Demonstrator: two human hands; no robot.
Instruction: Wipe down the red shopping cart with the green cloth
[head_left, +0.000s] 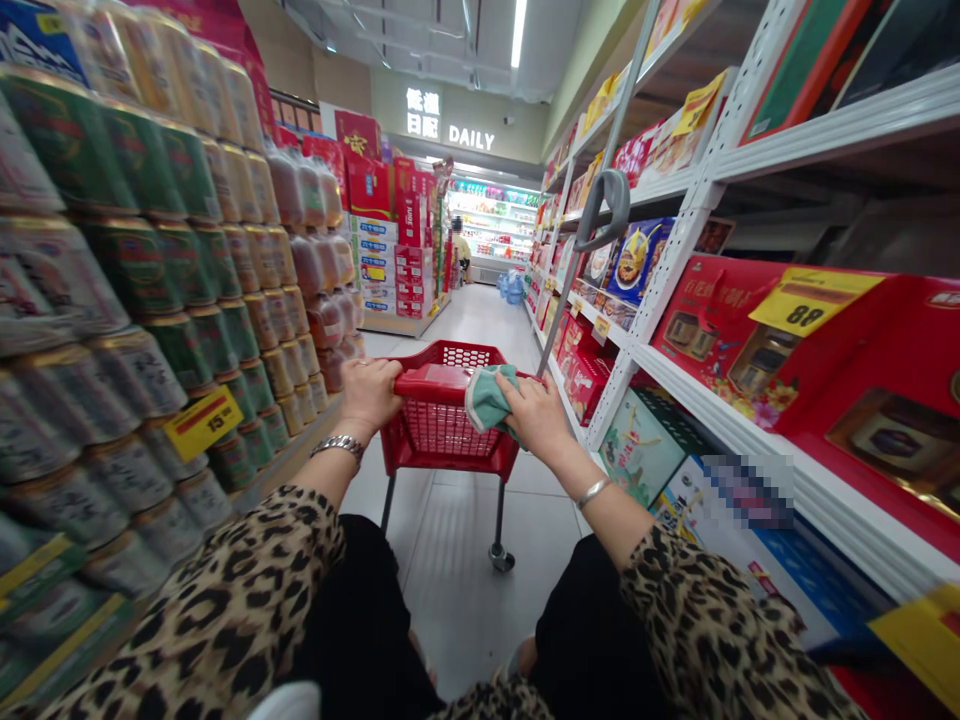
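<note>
- The left hand (367, 395) has its fingers (367, 372) curled and closed over the near rim of a red plastic shopping cart (442, 435).
- The right hand (536, 415) has its fingers (521, 385) bent down and pressing a mint-green cloth (489, 398) against the same rim, so the cloth is pinched between the hand and the cart.
- A metal wristwatch (337, 447) sits on the left wrist, and a thin silver bracelet (592, 492) sits on the right wrist.
- Just behind the hands are leopard-print sleeves (247, 590), and below them are black trousers (592, 640).
- Under the fingers, the cart stands on a pale tiled floor (457, 590) with one small wheel (501, 558) visible.
- A tall metal pole with a grey loop (604, 210) rises ahead of the right hand.
- Left of the fingers, stacked cans (135, 260) fill the view, with a yellow price tag (202, 423).
- Right of the fingers, white shelves (675, 260) carry red gift boxes (720, 335) and a yellow "88" price tag (814, 303).
- Far ahead of the fingers, another person (459, 240) stands under a "DAILY" sign (471, 137).
</note>
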